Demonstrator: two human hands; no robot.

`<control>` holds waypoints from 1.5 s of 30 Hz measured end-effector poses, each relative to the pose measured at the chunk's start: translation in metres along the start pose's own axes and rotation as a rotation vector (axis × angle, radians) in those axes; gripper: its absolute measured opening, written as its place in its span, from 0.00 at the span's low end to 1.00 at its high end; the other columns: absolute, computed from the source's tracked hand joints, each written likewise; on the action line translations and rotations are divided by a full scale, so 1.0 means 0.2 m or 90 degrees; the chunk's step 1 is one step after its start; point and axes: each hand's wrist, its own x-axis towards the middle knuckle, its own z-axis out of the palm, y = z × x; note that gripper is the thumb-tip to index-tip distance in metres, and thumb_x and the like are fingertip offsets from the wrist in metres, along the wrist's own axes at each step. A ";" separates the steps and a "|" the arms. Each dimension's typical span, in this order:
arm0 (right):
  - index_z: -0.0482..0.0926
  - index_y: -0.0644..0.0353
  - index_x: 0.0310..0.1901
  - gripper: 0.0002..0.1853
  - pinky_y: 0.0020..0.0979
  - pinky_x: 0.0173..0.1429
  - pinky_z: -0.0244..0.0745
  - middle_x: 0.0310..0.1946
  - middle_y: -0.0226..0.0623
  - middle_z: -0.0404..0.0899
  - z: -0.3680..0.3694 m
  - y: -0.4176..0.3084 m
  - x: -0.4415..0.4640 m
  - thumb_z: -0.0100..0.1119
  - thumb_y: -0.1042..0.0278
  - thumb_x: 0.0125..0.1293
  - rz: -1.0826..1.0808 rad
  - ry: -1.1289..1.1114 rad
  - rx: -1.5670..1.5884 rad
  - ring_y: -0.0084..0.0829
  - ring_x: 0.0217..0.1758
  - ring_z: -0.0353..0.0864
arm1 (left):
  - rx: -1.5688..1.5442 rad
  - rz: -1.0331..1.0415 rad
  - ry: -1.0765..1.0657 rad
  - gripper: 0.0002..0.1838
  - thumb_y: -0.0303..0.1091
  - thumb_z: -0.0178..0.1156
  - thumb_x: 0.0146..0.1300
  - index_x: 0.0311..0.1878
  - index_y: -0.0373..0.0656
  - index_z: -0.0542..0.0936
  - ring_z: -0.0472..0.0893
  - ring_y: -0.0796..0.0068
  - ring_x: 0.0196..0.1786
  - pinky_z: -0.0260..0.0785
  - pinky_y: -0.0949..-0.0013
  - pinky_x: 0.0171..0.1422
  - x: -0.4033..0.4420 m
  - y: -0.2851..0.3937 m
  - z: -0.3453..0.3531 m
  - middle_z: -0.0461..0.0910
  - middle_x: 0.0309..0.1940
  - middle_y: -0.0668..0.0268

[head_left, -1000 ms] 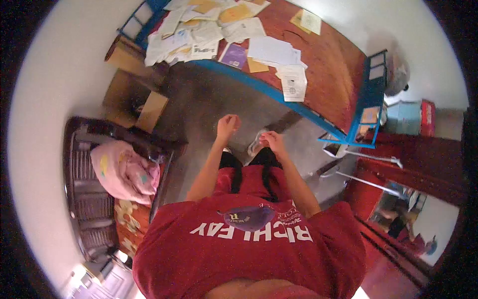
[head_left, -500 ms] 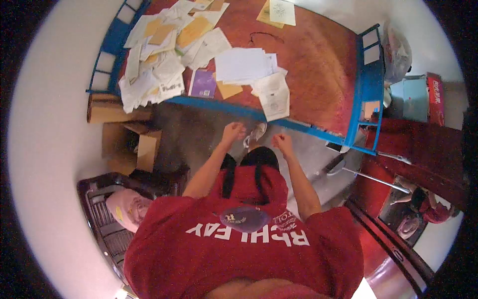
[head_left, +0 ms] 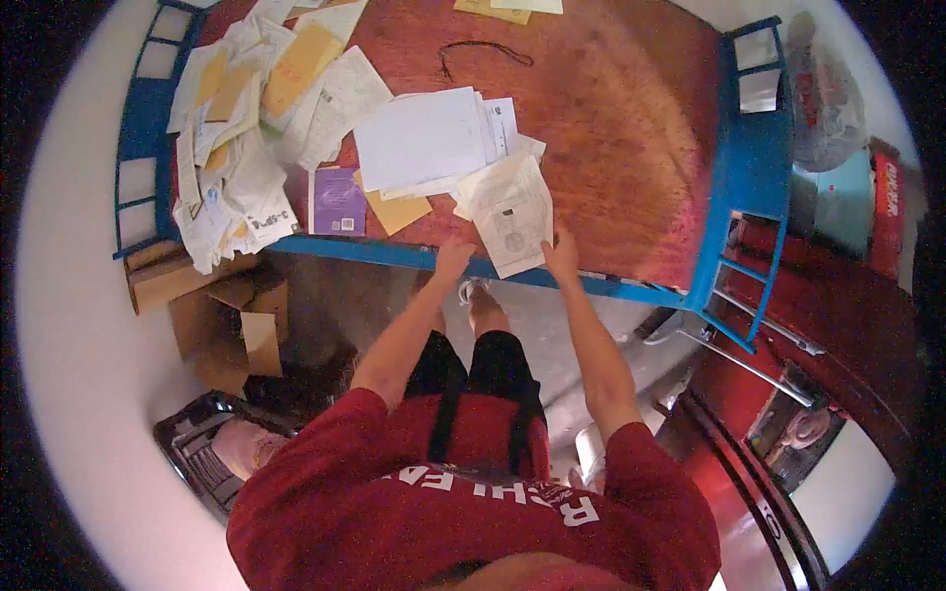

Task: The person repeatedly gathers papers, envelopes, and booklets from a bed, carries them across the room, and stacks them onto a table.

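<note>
A creased printed sheet (head_left: 517, 222) hangs partly over the near blue edge of the wooden-topped bed frame (head_left: 631, 167). My right hand (head_left: 562, 254) is at the sheet's lower right edge, its thumb and fingers closed on the paper. Left of the sheet, my left hand (head_left: 454, 258) is above the blue edge rail, with its fingers partly hidden and small in view. Behind the sheet lies a stack of white paper (head_left: 419, 138). A brown envelope (head_left: 397, 210) and a purple booklet (head_left: 337, 202) rest to the left.
A loose heap of papers and envelopes (head_left: 236, 148) covers the left side. A dark cord (head_left: 483, 46) lies farther back. Below left stand an open cardboard box (head_left: 222, 330) and a dark chair (head_left: 212, 433). Blue railings (head_left: 749, 227) and a clear plastic bag (head_left: 823, 108) are at right.
Both my hands have moved forward to the blue edge, and my right hand has reached the printed sheet. My view has shifted closer to the bed frame.
</note>
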 end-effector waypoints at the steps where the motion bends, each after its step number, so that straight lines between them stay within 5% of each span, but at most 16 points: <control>1: 0.73 0.63 0.45 0.21 0.38 0.51 0.65 0.40 0.48 0.74 0.02 0.01 0.02 0.61 0.66 0.47 0.026 0.020 -0.016 0.43 0.45 0.72 | 0.010 -0.035 0.026 0.07 0.31 0.56 0.52 0.25 0.37 0.76 0.73 0.79 0.23 0.64 0.77 0.25 0.04 -0.04 0.02 0.74 0.20 0.68; 6: 0.72 0.64 0.43 0.21 0.37 0.46 0.68 0.36 0.47 0.75 0.09 0.09 0.09 0.62 0.66 0.46 -0.008 0.110 -0.132 0.42 0.41 0.74 | -0.125 -0.116 -0.068 0.09 0.34 0.58 0.53 0.31 0.37 0.78 0.74 0.77 0.23 0.66 0.74 0.27 0.10 -0.03 0.11 0.76 0.22 0.67; 9: 0.72 0.65 0.38 0.17 0.34 0.38 0.70 0.30 0.44 0.76 0.08 0.07 0.07 0.61 0.66 0.49 0.176 -0.098 0.050 0.36 0.32 0.76 | -0.005 -0.031 -0.051 0.11 0.36 0.59 0.54 0.34 0.37 0.78 0.75 0.75 0.27 0.68 0.72 0.32 0.04 0.08 0.15 0.78 0.27 0.64; 13: 0.71 0.65 0.33 0.10 0.28 0.32 0.69 0.25 0.39 0.75 0.18 0.13 -0.09 0.58 0.69 0.53 0.056 -0.080 0.140 0.28 0.27 0.75 | 0.274 0.131 -0.052 0.13 0.35 0.56 0.55 0.38 0.34 0.76 0.78 0.71 0.33 0.68 0.69 0.39 -0.06 0.17 0.10 0.79 0.31 0.58; 21: 0.72 0.65 0.36 0.08 0.26 0.33 0.68 0.24 0.36 0.74 0.34 -0.22 -0.12 0.55 0.72 0.55 -0.001 -0.015 0.210 0.26 0.27 0.73 | 0.112 0.102 0.088 0.14 0.37 0.58 0.55 0.36 0.34 0.77 0.77 0.75 0.34 0.68 0.71 0.40 -0.10 0.31 -0.25 0.80 0.32 0.61; 24: 0.72 0.64 0.38 0.08 0.26 0.35 0.67 0.27 0.37 0.75 0.46 -0.40 0.05 0.53 0.73 0.57 -0.081 0.001 0.206 0.26 0.29 0.73 | 0.078 0.130 0.118 0.14 0.36 0.58 0.55 0.38 0.34 0.77 0.76 0.77 0.35 0.68 0.72 0.39 -0.01 0.38 -0.37 0.79 0.34 0.62; 27: 0.73 0.62 0.39 0.08 0.31 0.37 0.68 0.29 0.42 0.73 0.36 -0.81 0.31 0.50 0.76 0.56 -0.174 -0.032 0.162 0.36 0.32 0.73 | -0.240 -0.130 0.120 0.14 0.37 0.56 0.57 0.41 0.37 0.74 0.77 0.71 0.34 0.70 0.73 0.38 0.08 0.41 -0.42 0.78 0.33 0.63; 31: 0.74 0.62 0.39 0.10 0.37 0.41 0.66 0.31 0.45 0.71 0.47 -1.01 0.58 0.50 0.77 0.54 -0.241 -0.009 0.106 0.43 0.36 0.70 | -0.468 -0.175 0.059 0.12 0.32 0.54 0.57 0.40 0.33 0.70 0.76 0.67 0.38 0.74 0.68 0.43 0.19 0.40 -0.42 0.74 0.37 0.58; 33: 0.73 0.61 0.42 0.13 0.39 0.47 0.64 0.38 0.45 0.70 0.51 -1.06 0.70 0.51 0.77 0.52 -0.262 -0.070 0.032 0.44 0.44 0.68 | -0.036 0.145 -0.051 0.14 0.32 0.54 0.57 0.42 0.32 0.69 0.76 0.65 0.39 0.73 0.66 0.45 0.28 0.23 -0.44 0.73 0.40 0.55; 37: 0.70 0.56 0.50 0.21 0.39 0.57 0.59 0.49 0.45 0.66 0.61 -1.07 0.88 0.55 0.73 0.51 -0.312 -0.086 -0.082 0.44 0.53 0.63 | -0.219 0.181 -0.010 0.15 0.32 0.53 0.57 0.44 0.31 0.68 0.75 0.65 0.41 0.72 0.66 0.48 0.34 0.17 -0.37 0.72 0.42 0.54; 39: 0.63 0.52 0.57 0.30 0.41 0.65 0.47 0.58 0.44 0.57 0.63 -1.07 0.96 0.59 0.69 0.49 -0.353 -0.067 -0.249 0.44 0.62 0.55 | -0.276 0.205 -0.034 0.16 0.32 0.53 0.57 0.45 0.31 0.69 0.75 0.65 0.42 0.72 0.66 0.48 0.41 0.04 -0.39 0.73 0.42 0.54; 40: 0.58 0.50 0.60 0.36 0.45 0.68 0.38 0.61 0.44 0.54 0.62 -1.06 1.00 0.63 0.63 0.47 -0.378 -0.080 -0.248 0.43 0.64 0.50 | -0.176 0.308 -0.046 0.15 0.32 0.53 0.57 0.44 0.32 0.69 0.75 0.66 0.42 0.72 0.67 0.48 0.43 0.02 -0.39 0.73 0.41 0.55; 42: 0.58 0.51 0.61 0.38 0.46 0.68 0.38 0.60 0.43 0.54 0.63 -1.06 1.07 0.63 0.62 0.47 -0.360 -0.111 -0.289 0.44 0.64 0.50 | -0.073 0.409 -0.060 0.15 0.32 0.53 0.57 0.44 0.32 0.70 0.75 0.67 0.42 0.71 0.68 0.47 0.44 0.00 -0.40 0.74 0.40 0.56; 45: 0.58 0.54 0.60 0.40 0.51 0.66 0.38 0.59 0.44 0.56 0.60 -1.08 1.11 0.65 0.58 0.44 -0.327 -0.143 -0.314 0.46 0.63 0.51 | -0.087 0.161 0.001 0.13 0.31 0.53 0.57 0.43 0.33 0.71 0.76 0.68 0.41 0.71 0.70 0.46 0.37 0.14 -0.39 0.74 0.38 0.57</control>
